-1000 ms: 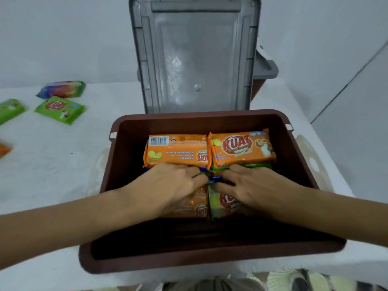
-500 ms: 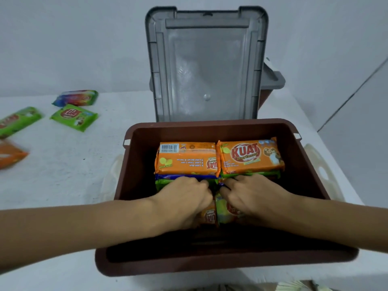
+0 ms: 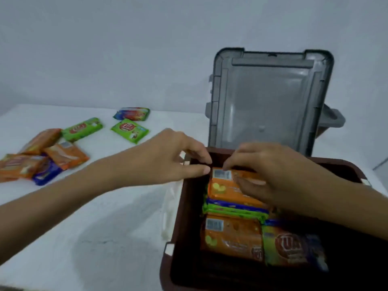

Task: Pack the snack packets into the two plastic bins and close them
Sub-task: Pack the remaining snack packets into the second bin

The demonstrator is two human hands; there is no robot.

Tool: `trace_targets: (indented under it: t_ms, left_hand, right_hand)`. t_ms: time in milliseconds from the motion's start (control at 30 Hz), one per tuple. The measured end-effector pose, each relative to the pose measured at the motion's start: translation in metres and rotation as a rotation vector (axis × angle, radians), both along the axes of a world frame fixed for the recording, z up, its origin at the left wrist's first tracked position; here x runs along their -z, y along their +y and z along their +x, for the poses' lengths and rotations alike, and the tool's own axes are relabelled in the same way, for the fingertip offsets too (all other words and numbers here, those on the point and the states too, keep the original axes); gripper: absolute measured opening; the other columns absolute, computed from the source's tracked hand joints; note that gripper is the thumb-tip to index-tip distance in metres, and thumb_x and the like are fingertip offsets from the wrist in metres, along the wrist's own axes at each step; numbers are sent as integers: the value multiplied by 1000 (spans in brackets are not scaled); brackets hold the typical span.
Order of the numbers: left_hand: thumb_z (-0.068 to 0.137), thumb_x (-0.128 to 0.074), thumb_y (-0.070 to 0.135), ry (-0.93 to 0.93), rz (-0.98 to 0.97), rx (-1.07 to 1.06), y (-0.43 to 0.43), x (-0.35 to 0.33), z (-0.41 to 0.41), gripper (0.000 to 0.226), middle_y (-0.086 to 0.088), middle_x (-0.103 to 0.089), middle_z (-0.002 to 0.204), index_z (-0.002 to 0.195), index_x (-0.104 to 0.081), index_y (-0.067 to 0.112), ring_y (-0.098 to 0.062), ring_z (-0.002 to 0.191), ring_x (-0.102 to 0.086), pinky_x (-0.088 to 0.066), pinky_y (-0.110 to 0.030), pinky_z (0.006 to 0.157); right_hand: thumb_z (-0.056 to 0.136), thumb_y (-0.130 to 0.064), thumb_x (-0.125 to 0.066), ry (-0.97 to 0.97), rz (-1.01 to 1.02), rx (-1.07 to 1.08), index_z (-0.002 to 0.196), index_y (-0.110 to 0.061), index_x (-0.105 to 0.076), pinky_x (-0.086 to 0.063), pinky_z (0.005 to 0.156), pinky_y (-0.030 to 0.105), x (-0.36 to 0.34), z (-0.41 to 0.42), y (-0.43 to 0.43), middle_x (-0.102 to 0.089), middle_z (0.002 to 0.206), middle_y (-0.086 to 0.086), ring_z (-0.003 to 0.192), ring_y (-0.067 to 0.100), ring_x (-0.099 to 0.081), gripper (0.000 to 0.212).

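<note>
view: head cam, the only one; frame is motion-blurred
brown bin point(image 3: 189, 227): right half of the frame, on the white table point(image 3: 105, 217); open, dark inside, cut off at the bottom and right edges
lid point(image 3: 270, 101): grey with a clear panel, stands upright at the bin's far edge, inner side towards the camera
second bin point(image 3: 332, 119): just behind the lid; only a grey corner and a bit of brown show at the lid's right
top orange packet point(image 3: 224, 190): lies flat at the far left of the bin, barcode up
blue and green packet edges point(image 3: 231, 208): stick out from under the top orange packet
near orange packet point(image 3: 231, 238): in front of that stack, also barcode up
green-orange packet point(image 3: 294, 248): red round logo, touches the near orange packet's right side
loose packets: on the table, well left of the bin
left green packet point(image 3: 81, 129) and right green packet point(image 3: 130, 131): lie apart, red logos up
rainbow packet point(image 3: 132, 113): just behind the right green packet
orange heap point(image 3: 39, 150): several orange packets overlapping, with a blue packet point(image 3: 46, 175) at the heap's near edge
left hand point(image 3: 168, 156): over the bin's far left corner, fingers loosely bent, thumb and forefinger close together, nothing seen between them
right hand point(image 3: 273, 175): inside the bin on the top orange packet, fingers curled over its far edge, thumb on its top face, gripping it
white clip point(image 3: 169, 211): on the outside of the bin's left wall
</note>
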State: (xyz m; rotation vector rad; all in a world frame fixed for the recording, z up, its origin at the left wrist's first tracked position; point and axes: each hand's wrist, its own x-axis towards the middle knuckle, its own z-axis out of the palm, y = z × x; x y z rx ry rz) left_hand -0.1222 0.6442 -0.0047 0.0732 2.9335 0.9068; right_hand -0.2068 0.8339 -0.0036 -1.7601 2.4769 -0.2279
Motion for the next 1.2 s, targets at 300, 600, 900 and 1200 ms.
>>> trace_targets:
  t_ms: [300,600,900,1200]
  left_hand:
    - [83,-66,32,-23,-204,-500,-198,8,8,42,-2,-56,126,123,-56,24,-17,117,-49,-37,-24,90]
    - [84,-64,37,-228,-198,-745,-344,112,-1,68,-17,-36,140,142,-32,23,-33,129,-34,-29,-35,105]
    - [83,-66,34,-154,-230,-724,-370,146,-18,63,-15,-45,133,140,-38,32,-35,121,-40,-36,-41,101]
    - [69,-80,30,118,-279,-674,-330,88,-27,62,-17,-60,106,126,-58,22,-31,99,-56,-41,-33,84]
  right_hand:
    - [89,-26,-54,16,-145,-117,127,-23,-52,-42,85,35,19,-27,-217,-54,112,9,105,25,-50,38]
    - [84,-33,-62,-161,46,-24,139,-22,-40,-31,110,35,118,-66,-361,-36,146,11,135,29,-33,60]
    - [77,-39,-70,-171,39,83,136,-26,-44,-49,92,35,140,-71,-372,-53,131,8,116,26,-51,66]
    - [70,-31,-75,-352,-94,154,134,-36,-46,-47,84,25,87,-61,-334,-58,128,1,109,18,-58,70]
